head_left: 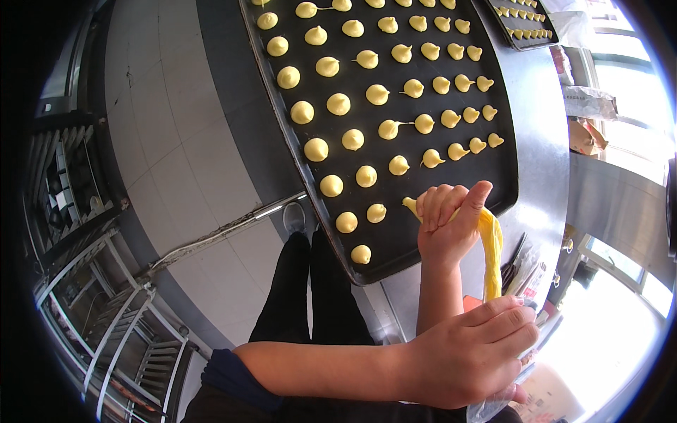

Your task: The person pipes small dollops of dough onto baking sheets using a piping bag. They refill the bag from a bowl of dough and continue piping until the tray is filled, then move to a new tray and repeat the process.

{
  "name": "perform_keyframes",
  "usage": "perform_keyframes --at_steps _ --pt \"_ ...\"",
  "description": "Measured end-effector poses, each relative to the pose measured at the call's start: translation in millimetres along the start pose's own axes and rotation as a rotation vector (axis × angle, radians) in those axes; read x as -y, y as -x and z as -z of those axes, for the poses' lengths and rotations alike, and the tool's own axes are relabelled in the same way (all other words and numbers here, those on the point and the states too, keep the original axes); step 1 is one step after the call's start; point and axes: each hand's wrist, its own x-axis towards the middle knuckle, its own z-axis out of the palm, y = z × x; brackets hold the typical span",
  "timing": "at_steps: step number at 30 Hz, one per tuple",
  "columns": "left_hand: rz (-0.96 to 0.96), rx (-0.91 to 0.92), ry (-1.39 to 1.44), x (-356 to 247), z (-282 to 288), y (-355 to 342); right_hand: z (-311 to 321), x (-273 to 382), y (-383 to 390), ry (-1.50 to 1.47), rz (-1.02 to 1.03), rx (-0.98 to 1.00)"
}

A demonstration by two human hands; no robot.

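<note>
A piping bag (493, 257) of clear plastic, filled with yellow batter, runs between my two hands. My right hand (451, 222) is closed round its front part, thumb up, and the yellow tip end points left, just above the tray. Coming across from the left, my left arm passes over the right forearm. My left hand (479, 349) is closed on the bag's rear part, with loose clear plastic below it. A large dark baking tray (451, 194) lies beyond my hands. Rows of peaked yellow batter mounds (366, 175) cover much of it, some with thin tails.
A second dark tray (525, 39) with piped mounds is at the far right on the metal table (539, 106). Plastic packages (589, 102) stand along the window side. Metal racks (106, 303) are at the left, beyond the tiled floor (190, 169).
</note>
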Motion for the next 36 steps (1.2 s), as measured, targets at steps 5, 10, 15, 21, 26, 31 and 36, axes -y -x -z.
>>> perform_keyframes --at_steps 5,10,15,21,26,31,36 --pt "0.008 0.001 0.015 0 0 -2 -1 2 -3 0.030 0.005 -0.012" --pt "-0.004 0.004 -0.007 1 0 -3 2 3 -2 0.048 -0.002 -0.019" --pt "-0.006 0.010 -0.012 1 -2 -5 4 4 -3 0.052 -0.007 -0.021" --pt "0.012 -0.007 0.033 3 -13 -6 -1 21 -11 -0.262 -0.074 0.108" --pt "-0.156 -0.352 -0.010 -1 -45 -27 8 53 -19 -0.496 -0.090 0.139" --pt "0.027 0.008 0.074 -3 -26 -20 29 36 -40 -0.167 0.086 0.270" --pt "0.017 0.043 0.024 18 -17 -24 36 14 -36 0.053 0.046 0.016"
